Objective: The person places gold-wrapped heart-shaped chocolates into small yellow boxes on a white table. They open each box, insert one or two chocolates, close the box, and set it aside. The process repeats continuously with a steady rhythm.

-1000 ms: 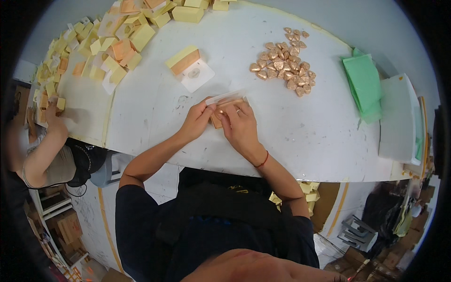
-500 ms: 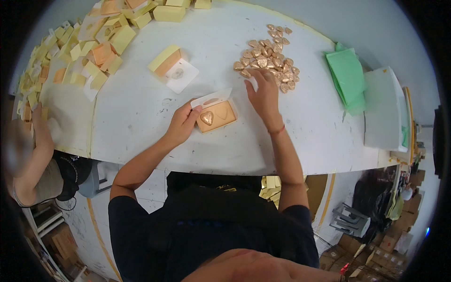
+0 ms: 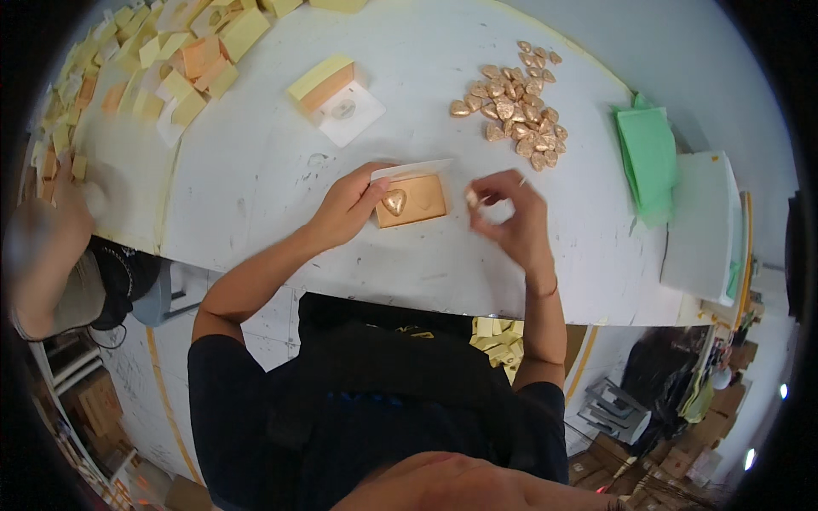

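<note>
White tabletop (image 3: 247,170): we judge filling underway; left grip (image 3: 345,206) holds the box (image 3: 412,216), right grip (image 3: 518,218) pinches a small piece (image 3: 472,198), which needs aligning with the vacant recess (image 3: 424,199).

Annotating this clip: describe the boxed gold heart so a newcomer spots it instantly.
At the white table, the left hand holds an open box. The gold heart sits in the box's left half, beside a bare heart-shaped recess. Unlike the piled hearts farther back, it lies inside a box.

right grip (image 3: 528,223) in a pinch
</note>
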`<state>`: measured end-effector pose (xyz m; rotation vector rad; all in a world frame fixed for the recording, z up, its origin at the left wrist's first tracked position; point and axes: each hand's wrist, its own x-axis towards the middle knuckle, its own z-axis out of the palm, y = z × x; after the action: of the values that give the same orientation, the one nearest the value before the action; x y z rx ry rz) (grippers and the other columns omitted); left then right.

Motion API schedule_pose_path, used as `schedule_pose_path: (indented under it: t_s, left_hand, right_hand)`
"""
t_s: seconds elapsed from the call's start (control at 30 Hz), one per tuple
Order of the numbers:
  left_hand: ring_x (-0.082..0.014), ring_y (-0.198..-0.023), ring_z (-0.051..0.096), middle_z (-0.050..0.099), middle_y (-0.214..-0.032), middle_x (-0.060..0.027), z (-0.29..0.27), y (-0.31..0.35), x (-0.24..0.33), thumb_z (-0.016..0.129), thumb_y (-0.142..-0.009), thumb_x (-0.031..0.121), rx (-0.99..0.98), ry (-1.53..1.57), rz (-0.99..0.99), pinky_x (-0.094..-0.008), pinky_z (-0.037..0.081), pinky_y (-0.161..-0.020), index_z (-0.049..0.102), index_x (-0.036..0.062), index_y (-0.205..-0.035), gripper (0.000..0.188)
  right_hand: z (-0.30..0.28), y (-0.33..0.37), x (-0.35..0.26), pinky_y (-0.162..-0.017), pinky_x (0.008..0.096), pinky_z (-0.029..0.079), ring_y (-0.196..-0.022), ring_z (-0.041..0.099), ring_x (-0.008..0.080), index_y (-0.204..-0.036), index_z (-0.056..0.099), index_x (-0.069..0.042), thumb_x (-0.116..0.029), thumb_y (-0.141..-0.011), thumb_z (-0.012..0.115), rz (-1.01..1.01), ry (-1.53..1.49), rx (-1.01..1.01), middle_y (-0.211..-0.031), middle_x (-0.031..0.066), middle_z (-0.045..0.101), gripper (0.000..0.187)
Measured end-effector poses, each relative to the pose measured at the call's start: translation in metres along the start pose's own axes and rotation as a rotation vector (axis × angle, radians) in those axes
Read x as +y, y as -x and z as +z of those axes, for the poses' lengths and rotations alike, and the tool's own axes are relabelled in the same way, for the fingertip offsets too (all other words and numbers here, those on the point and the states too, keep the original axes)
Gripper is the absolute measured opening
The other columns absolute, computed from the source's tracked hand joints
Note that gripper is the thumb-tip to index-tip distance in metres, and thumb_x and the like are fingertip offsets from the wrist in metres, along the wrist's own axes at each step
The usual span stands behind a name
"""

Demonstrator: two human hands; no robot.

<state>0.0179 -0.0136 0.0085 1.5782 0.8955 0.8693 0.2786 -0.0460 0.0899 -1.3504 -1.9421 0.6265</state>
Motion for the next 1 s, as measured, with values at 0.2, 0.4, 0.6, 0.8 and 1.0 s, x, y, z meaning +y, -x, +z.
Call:
schedule_pose_path:
  t_s: [0.2,0.4,0.6,0.8,1.0]
  left_hand:
    - [-0.0235,-0.084,0.056,0.062,-0.092,-0.0129,-0.008,-0.002,0.007,0.042,-0.105,0.022,-0.196,-0.21,-0.012,-0.0351,0.046,-0.079,0.059,0.0003,-0.117,0.031]
    - [-0.0342,-0.087,0.057,0.062,-0.089,-0.0177,-0.006,-0.001,0.012,0.042,-0.104,0.025,-0.165,-0.275,0.021,-0.0425,0.046,-0.083,0.061,0.0013,-0.112,0.032]
    - [-0.0347,-0.094,0.06,0.066,-0.099,-0.0187,-0.001,0.0,0.003,0.043,-0.104,0.025,-0.124,-0.328,0.088,-0.0416,0.047,-0.086,0.063,0.0002,-0.115,0.033]
    - [-0.0361,-0.098,0.06,0.066,-0.101,-0.0176,0.001,0.001,0.002,0.045,-0.103,0.026,-0.092,-0.333,0.065,-0.0425,0.047,-0.089,0.062,0.001,-0.117,0.034]
    - [-0.0349,-0.095,0.061,0.066,-0.101,-0.0186,0.004,0.002,-0.007,0.046,-0.102,0.025,-0.075,-0.333,0.079,-0.0403,0.048,-0.085,0.062,-0.0004,-0.118,0.034]
  right_hand:
    - [0.037,-0.006,-0.004,-0.08,0.0347,0.057,-0.101,0.065,0.0277,-0.103,0.068,-0.003,0.001,-0.074,0.07,-0.418,0.376,-0.292,-0.105,0.0074,0.067,0.03]
    - [0.036,0.01,-0.005,-0.097,0.0429,0.047,-0.117,0.059,0.0279,-0.114,0.066,-0.007,0.001,-0.071,0.067,-0.416,0.452,-0.175,-0.117,0.0061,0.068,0.043]
    - [0.038,0.032,0.0,-0.108,0.0505,0.033,-0.123,0.054,0.0263,-0.117,0.065,-0.011,0.003,-0.071,0.065,-0.328,0.452,-0.157,-0.115,0.0038,0.069,0.049]
    - [0.037,0.035,-0.004,-0.11,0.0525,0.032,-0.122,0.055,0.0265,-0.117,0.065,-0.012,0.003,-0.071,0.065,-0.307,0.462,-0.193,-0.113,0.0057,0.069,0.048]
    - [0.037,0.033,-0.008,-0.107,0.0504,0.034,-0.121,0.055,0.0279,-0.118,0.063,-0.009,0.001,-0.076,0.066,-0.268,0.35,-0.142,-0.109,0.0091,0.07,0.043]
